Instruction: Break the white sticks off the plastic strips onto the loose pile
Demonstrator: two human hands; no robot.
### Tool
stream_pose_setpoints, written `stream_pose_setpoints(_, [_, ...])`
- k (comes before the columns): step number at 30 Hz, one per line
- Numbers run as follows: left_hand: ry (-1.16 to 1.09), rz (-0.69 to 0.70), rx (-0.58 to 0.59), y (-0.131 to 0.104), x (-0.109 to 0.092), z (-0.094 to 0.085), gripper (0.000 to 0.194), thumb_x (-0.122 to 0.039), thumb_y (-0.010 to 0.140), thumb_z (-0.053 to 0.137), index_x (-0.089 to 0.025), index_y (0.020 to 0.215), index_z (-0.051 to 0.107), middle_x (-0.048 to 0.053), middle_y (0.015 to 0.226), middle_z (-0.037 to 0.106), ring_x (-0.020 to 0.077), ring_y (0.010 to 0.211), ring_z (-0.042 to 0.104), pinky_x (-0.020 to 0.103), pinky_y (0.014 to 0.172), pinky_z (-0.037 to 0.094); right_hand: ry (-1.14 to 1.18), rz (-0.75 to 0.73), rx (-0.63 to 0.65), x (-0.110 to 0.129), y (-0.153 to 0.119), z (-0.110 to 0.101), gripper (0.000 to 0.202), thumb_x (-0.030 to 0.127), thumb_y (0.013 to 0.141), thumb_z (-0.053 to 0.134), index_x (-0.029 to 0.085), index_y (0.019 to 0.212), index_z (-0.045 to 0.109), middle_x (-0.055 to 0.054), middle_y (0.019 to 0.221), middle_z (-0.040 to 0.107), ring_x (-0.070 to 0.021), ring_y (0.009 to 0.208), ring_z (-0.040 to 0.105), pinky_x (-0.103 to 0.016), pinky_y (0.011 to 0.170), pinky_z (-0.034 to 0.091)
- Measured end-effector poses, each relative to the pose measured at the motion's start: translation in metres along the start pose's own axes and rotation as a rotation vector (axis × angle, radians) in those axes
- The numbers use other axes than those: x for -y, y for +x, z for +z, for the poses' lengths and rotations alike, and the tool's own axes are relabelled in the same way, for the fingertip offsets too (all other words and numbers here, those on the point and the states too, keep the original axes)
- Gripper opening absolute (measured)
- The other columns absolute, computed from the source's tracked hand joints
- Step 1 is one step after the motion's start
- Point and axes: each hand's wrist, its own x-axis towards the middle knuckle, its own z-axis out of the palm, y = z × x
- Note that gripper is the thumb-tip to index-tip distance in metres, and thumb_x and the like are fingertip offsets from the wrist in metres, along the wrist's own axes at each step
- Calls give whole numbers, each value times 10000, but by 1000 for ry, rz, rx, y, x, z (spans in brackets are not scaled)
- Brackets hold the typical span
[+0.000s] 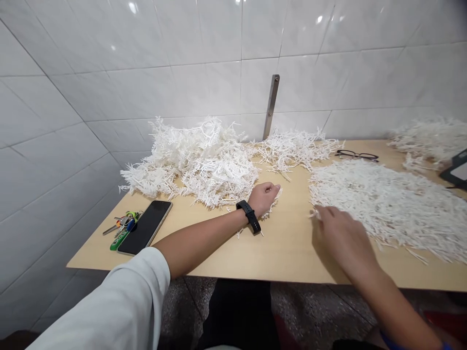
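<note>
My left hand (pixel 263 198), with a black watch band on its wrist, is closed just above the table. Part of a white branched plastic strand (pixel 270 212) pokes out beneath its fingers. My right hand (pixel 341 233) is slightly blurred, its fingers pinched on a small white plastic piece (pixel 314 214) at the left edge of a spread of short white pieces (pixel 379 199). Behind my left hand rises a tangled heap of white branched plastic strands (pixel 204 160). A smaller heap of similar strands (pixel 295 148) lies farther back, near the wall.
A phone (pixel 148 227) and a bunch of keys (pixel 126 223) lie at the left of the wooden table (pixel 288 253). Glasses (pixel 356 155) rest behind the spread. Another white heap (pixel 434 138) and a dark device (pixel 456 170) are at the right. A metal bar (pixel 271 107) stands against the tiled wall.
</note>
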Motion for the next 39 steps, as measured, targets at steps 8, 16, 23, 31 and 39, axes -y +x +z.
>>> stream_pose_setpoints(8, [-74, -3, 15, -2, -1, 0, 449, -534, 839, 545, -173, 607, 411, -64, 525, 351, 72, 510, 366, 215, 506, 291, 527, -55, 306, 47, 29, 33, 370, 476, 903, 430, 200, 719, 594, -42, 700, 661, -193, 647, 560, -285, 605, 371])
stream_pose_setpoints(16, [-33, -22, 74, -7, 1, 9, 393, -486, 835, 542, -164, 618, 476, -56, 526, 409, 69, 498, 366, 213, 495, 275, 443, -55, 274, 44, 4, 26, 350, 373, 861, 439, 213, 555, 378, 20, 501, 439, -137, 508, 400, -270, 518, 269])
stream_pose_setpoints(23, [10, -31, -48, 2, 1, 0, 405, -469, 842, 526, -174, 584, 422, -55, 523, 371, 76, 503, 360, 215, 486, 277, 270, -85, 348, 1, -8, -2, 327, 376, 888, 401, 203, 673, 577, -43, 648, 611, -205, 631, 541, -291, 585, 378])
stream_pose_setpoints(31, [-116, -35, -53, -3, 3, 6, 427, -528, 845, 534, -179, 623, 428, -62, 514, 385, 73, 456, 435, 205, 484, 370, 326, -3, 178, 15, 19, 14, 314, 415, 908, 440, 190, 861, 655, -85, 813, 700, -228, 719, 608, -317, 640, 415])
stream_pose_setpoints(39, [-58, -27, -52, -3, 1, 3, 434, -533, 853, 508, -186, 613, 406, -65, 497, 372, 81, 452, 411, 213, 472, 321, 629, -115, 310, 50, 23, 43, 340, 362, 890, 427, 196, 599, 484, 14, 570, 508, -144, 580, 436, -260, 557, 313])
